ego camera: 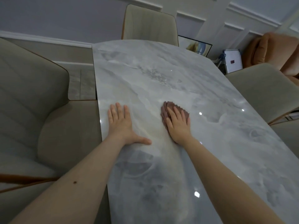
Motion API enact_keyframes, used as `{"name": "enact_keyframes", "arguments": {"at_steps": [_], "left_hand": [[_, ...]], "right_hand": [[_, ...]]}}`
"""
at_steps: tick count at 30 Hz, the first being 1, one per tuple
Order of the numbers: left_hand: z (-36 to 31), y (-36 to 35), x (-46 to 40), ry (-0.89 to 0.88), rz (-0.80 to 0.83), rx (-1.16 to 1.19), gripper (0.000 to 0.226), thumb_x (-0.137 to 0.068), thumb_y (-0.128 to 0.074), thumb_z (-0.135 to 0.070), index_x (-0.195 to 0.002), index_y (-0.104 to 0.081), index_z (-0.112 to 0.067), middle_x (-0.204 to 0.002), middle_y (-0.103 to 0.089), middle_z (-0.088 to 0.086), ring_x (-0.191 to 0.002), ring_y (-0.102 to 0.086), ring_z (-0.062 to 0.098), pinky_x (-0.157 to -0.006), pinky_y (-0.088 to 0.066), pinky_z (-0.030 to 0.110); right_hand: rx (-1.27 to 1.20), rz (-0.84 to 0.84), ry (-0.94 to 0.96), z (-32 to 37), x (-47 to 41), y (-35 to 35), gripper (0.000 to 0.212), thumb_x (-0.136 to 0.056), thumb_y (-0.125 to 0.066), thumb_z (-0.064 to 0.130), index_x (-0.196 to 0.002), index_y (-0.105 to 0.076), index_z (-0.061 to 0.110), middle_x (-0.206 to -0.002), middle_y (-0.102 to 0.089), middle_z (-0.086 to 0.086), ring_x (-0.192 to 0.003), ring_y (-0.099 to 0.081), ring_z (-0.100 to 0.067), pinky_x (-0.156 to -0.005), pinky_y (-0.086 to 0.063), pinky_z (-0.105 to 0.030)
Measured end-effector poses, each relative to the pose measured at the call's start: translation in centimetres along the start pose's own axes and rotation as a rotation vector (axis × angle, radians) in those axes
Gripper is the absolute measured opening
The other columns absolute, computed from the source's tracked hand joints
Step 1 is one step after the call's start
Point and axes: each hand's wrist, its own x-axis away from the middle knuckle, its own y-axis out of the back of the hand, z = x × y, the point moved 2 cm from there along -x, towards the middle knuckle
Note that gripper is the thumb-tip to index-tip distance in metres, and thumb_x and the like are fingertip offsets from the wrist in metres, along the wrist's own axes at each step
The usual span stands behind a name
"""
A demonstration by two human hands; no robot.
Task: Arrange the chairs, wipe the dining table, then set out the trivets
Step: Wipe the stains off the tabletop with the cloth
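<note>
The table (161, 75) is a long slab of glossy grey-white marble with darker veining, running from the near edge away toward 12 o'clock, and small bright glints of light sit on its sheen toward 3 and 5 o'clock. The left hand (120, 122) lies flat on it near the left edge, fingers straight and together, thumb spread out to the side, holding nothing. The right hand (177, 124) presses flat on a brown cloth (166, 109) near the middle of the table, fingers straight over it; the cloth's zigzag edge shows past the fingertips and along the thumb side, the rest of it hidden under the palm. Both bare forearms reach in from 6 o'clock. A beige chair (150, 25) stands at the far end at 12 o'clock, another beige chair (32, 102) sits close along the left edge at 9 o'clock, and a third chair (262, 91) at 3 o'clock is cut off by the frame. Behind, a pale wall (210, 15) with white panel moulding closes the room. At 2 o'clock an orange armchair (271, 50) is partly out of view, with a framed picture (195, 46) leaning low and a white boxy object (233, 60) beside it, too small to identify. No trivets are visible.
</note>
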Motion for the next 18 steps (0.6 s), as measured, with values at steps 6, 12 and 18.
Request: {"name": "enact_keyframes", "arguments": {"at_steps": [6,12,18], "left_hand": [[0.0,0.1,0.0,-0.007,0.003,-0.002,0.161,-0.038,-0.066,-0.086,-0.147,0.022,-0.005,-0.15,0.031,0.022,-0.137,0.033,0.036,-0.113,0.021,0.044],[0.5,0.9,0.3,-0.038,0.157,-0.05,0.166,-0.037,-0.075,-0.079,-0.143,0.03,-0.006,-0.145,0.04,0.023,-0.131,0.041,0.037,-0.111,0.023,0.046],[0.1,0.9,0.1,-0.015,0.172,-0.049,0.167,-0.035,-0.076,-0.077,-0.143,0.03,-0.007,-0.144,0.04,0.024,-0.131,0.041,0.038,-0.11,0.024,0.047]], "right_hand": [[-0.046,0.033,0.215,8.0,-0.7,-1.7,0.051,-0.101,-0.027,0.042,-0.151,-0.018,0.035,-0.161,-0.007,0.008,-0.148,0.001,-0.021,-0.118,0.004,-0.048],[-0.007,0.058,0.395,-1.6,6.1,-0.7,0.07,-0.09,0.001,0.066,-0.149,-0.021,0.035,-0.159,-0.016,0.008,-0.148,-0.006,-0.014,-0.119,0.002,-0.038],[-0.001,0.043,0.027,0.5,1.3,-0.4,0.05,-0.103,-0.024,0.039,-0.152,-0.014,0.033,-0.161,-0.003,0.009,-0.148,0.004,-0.015,-0.117,0.009,-0.041]]}}
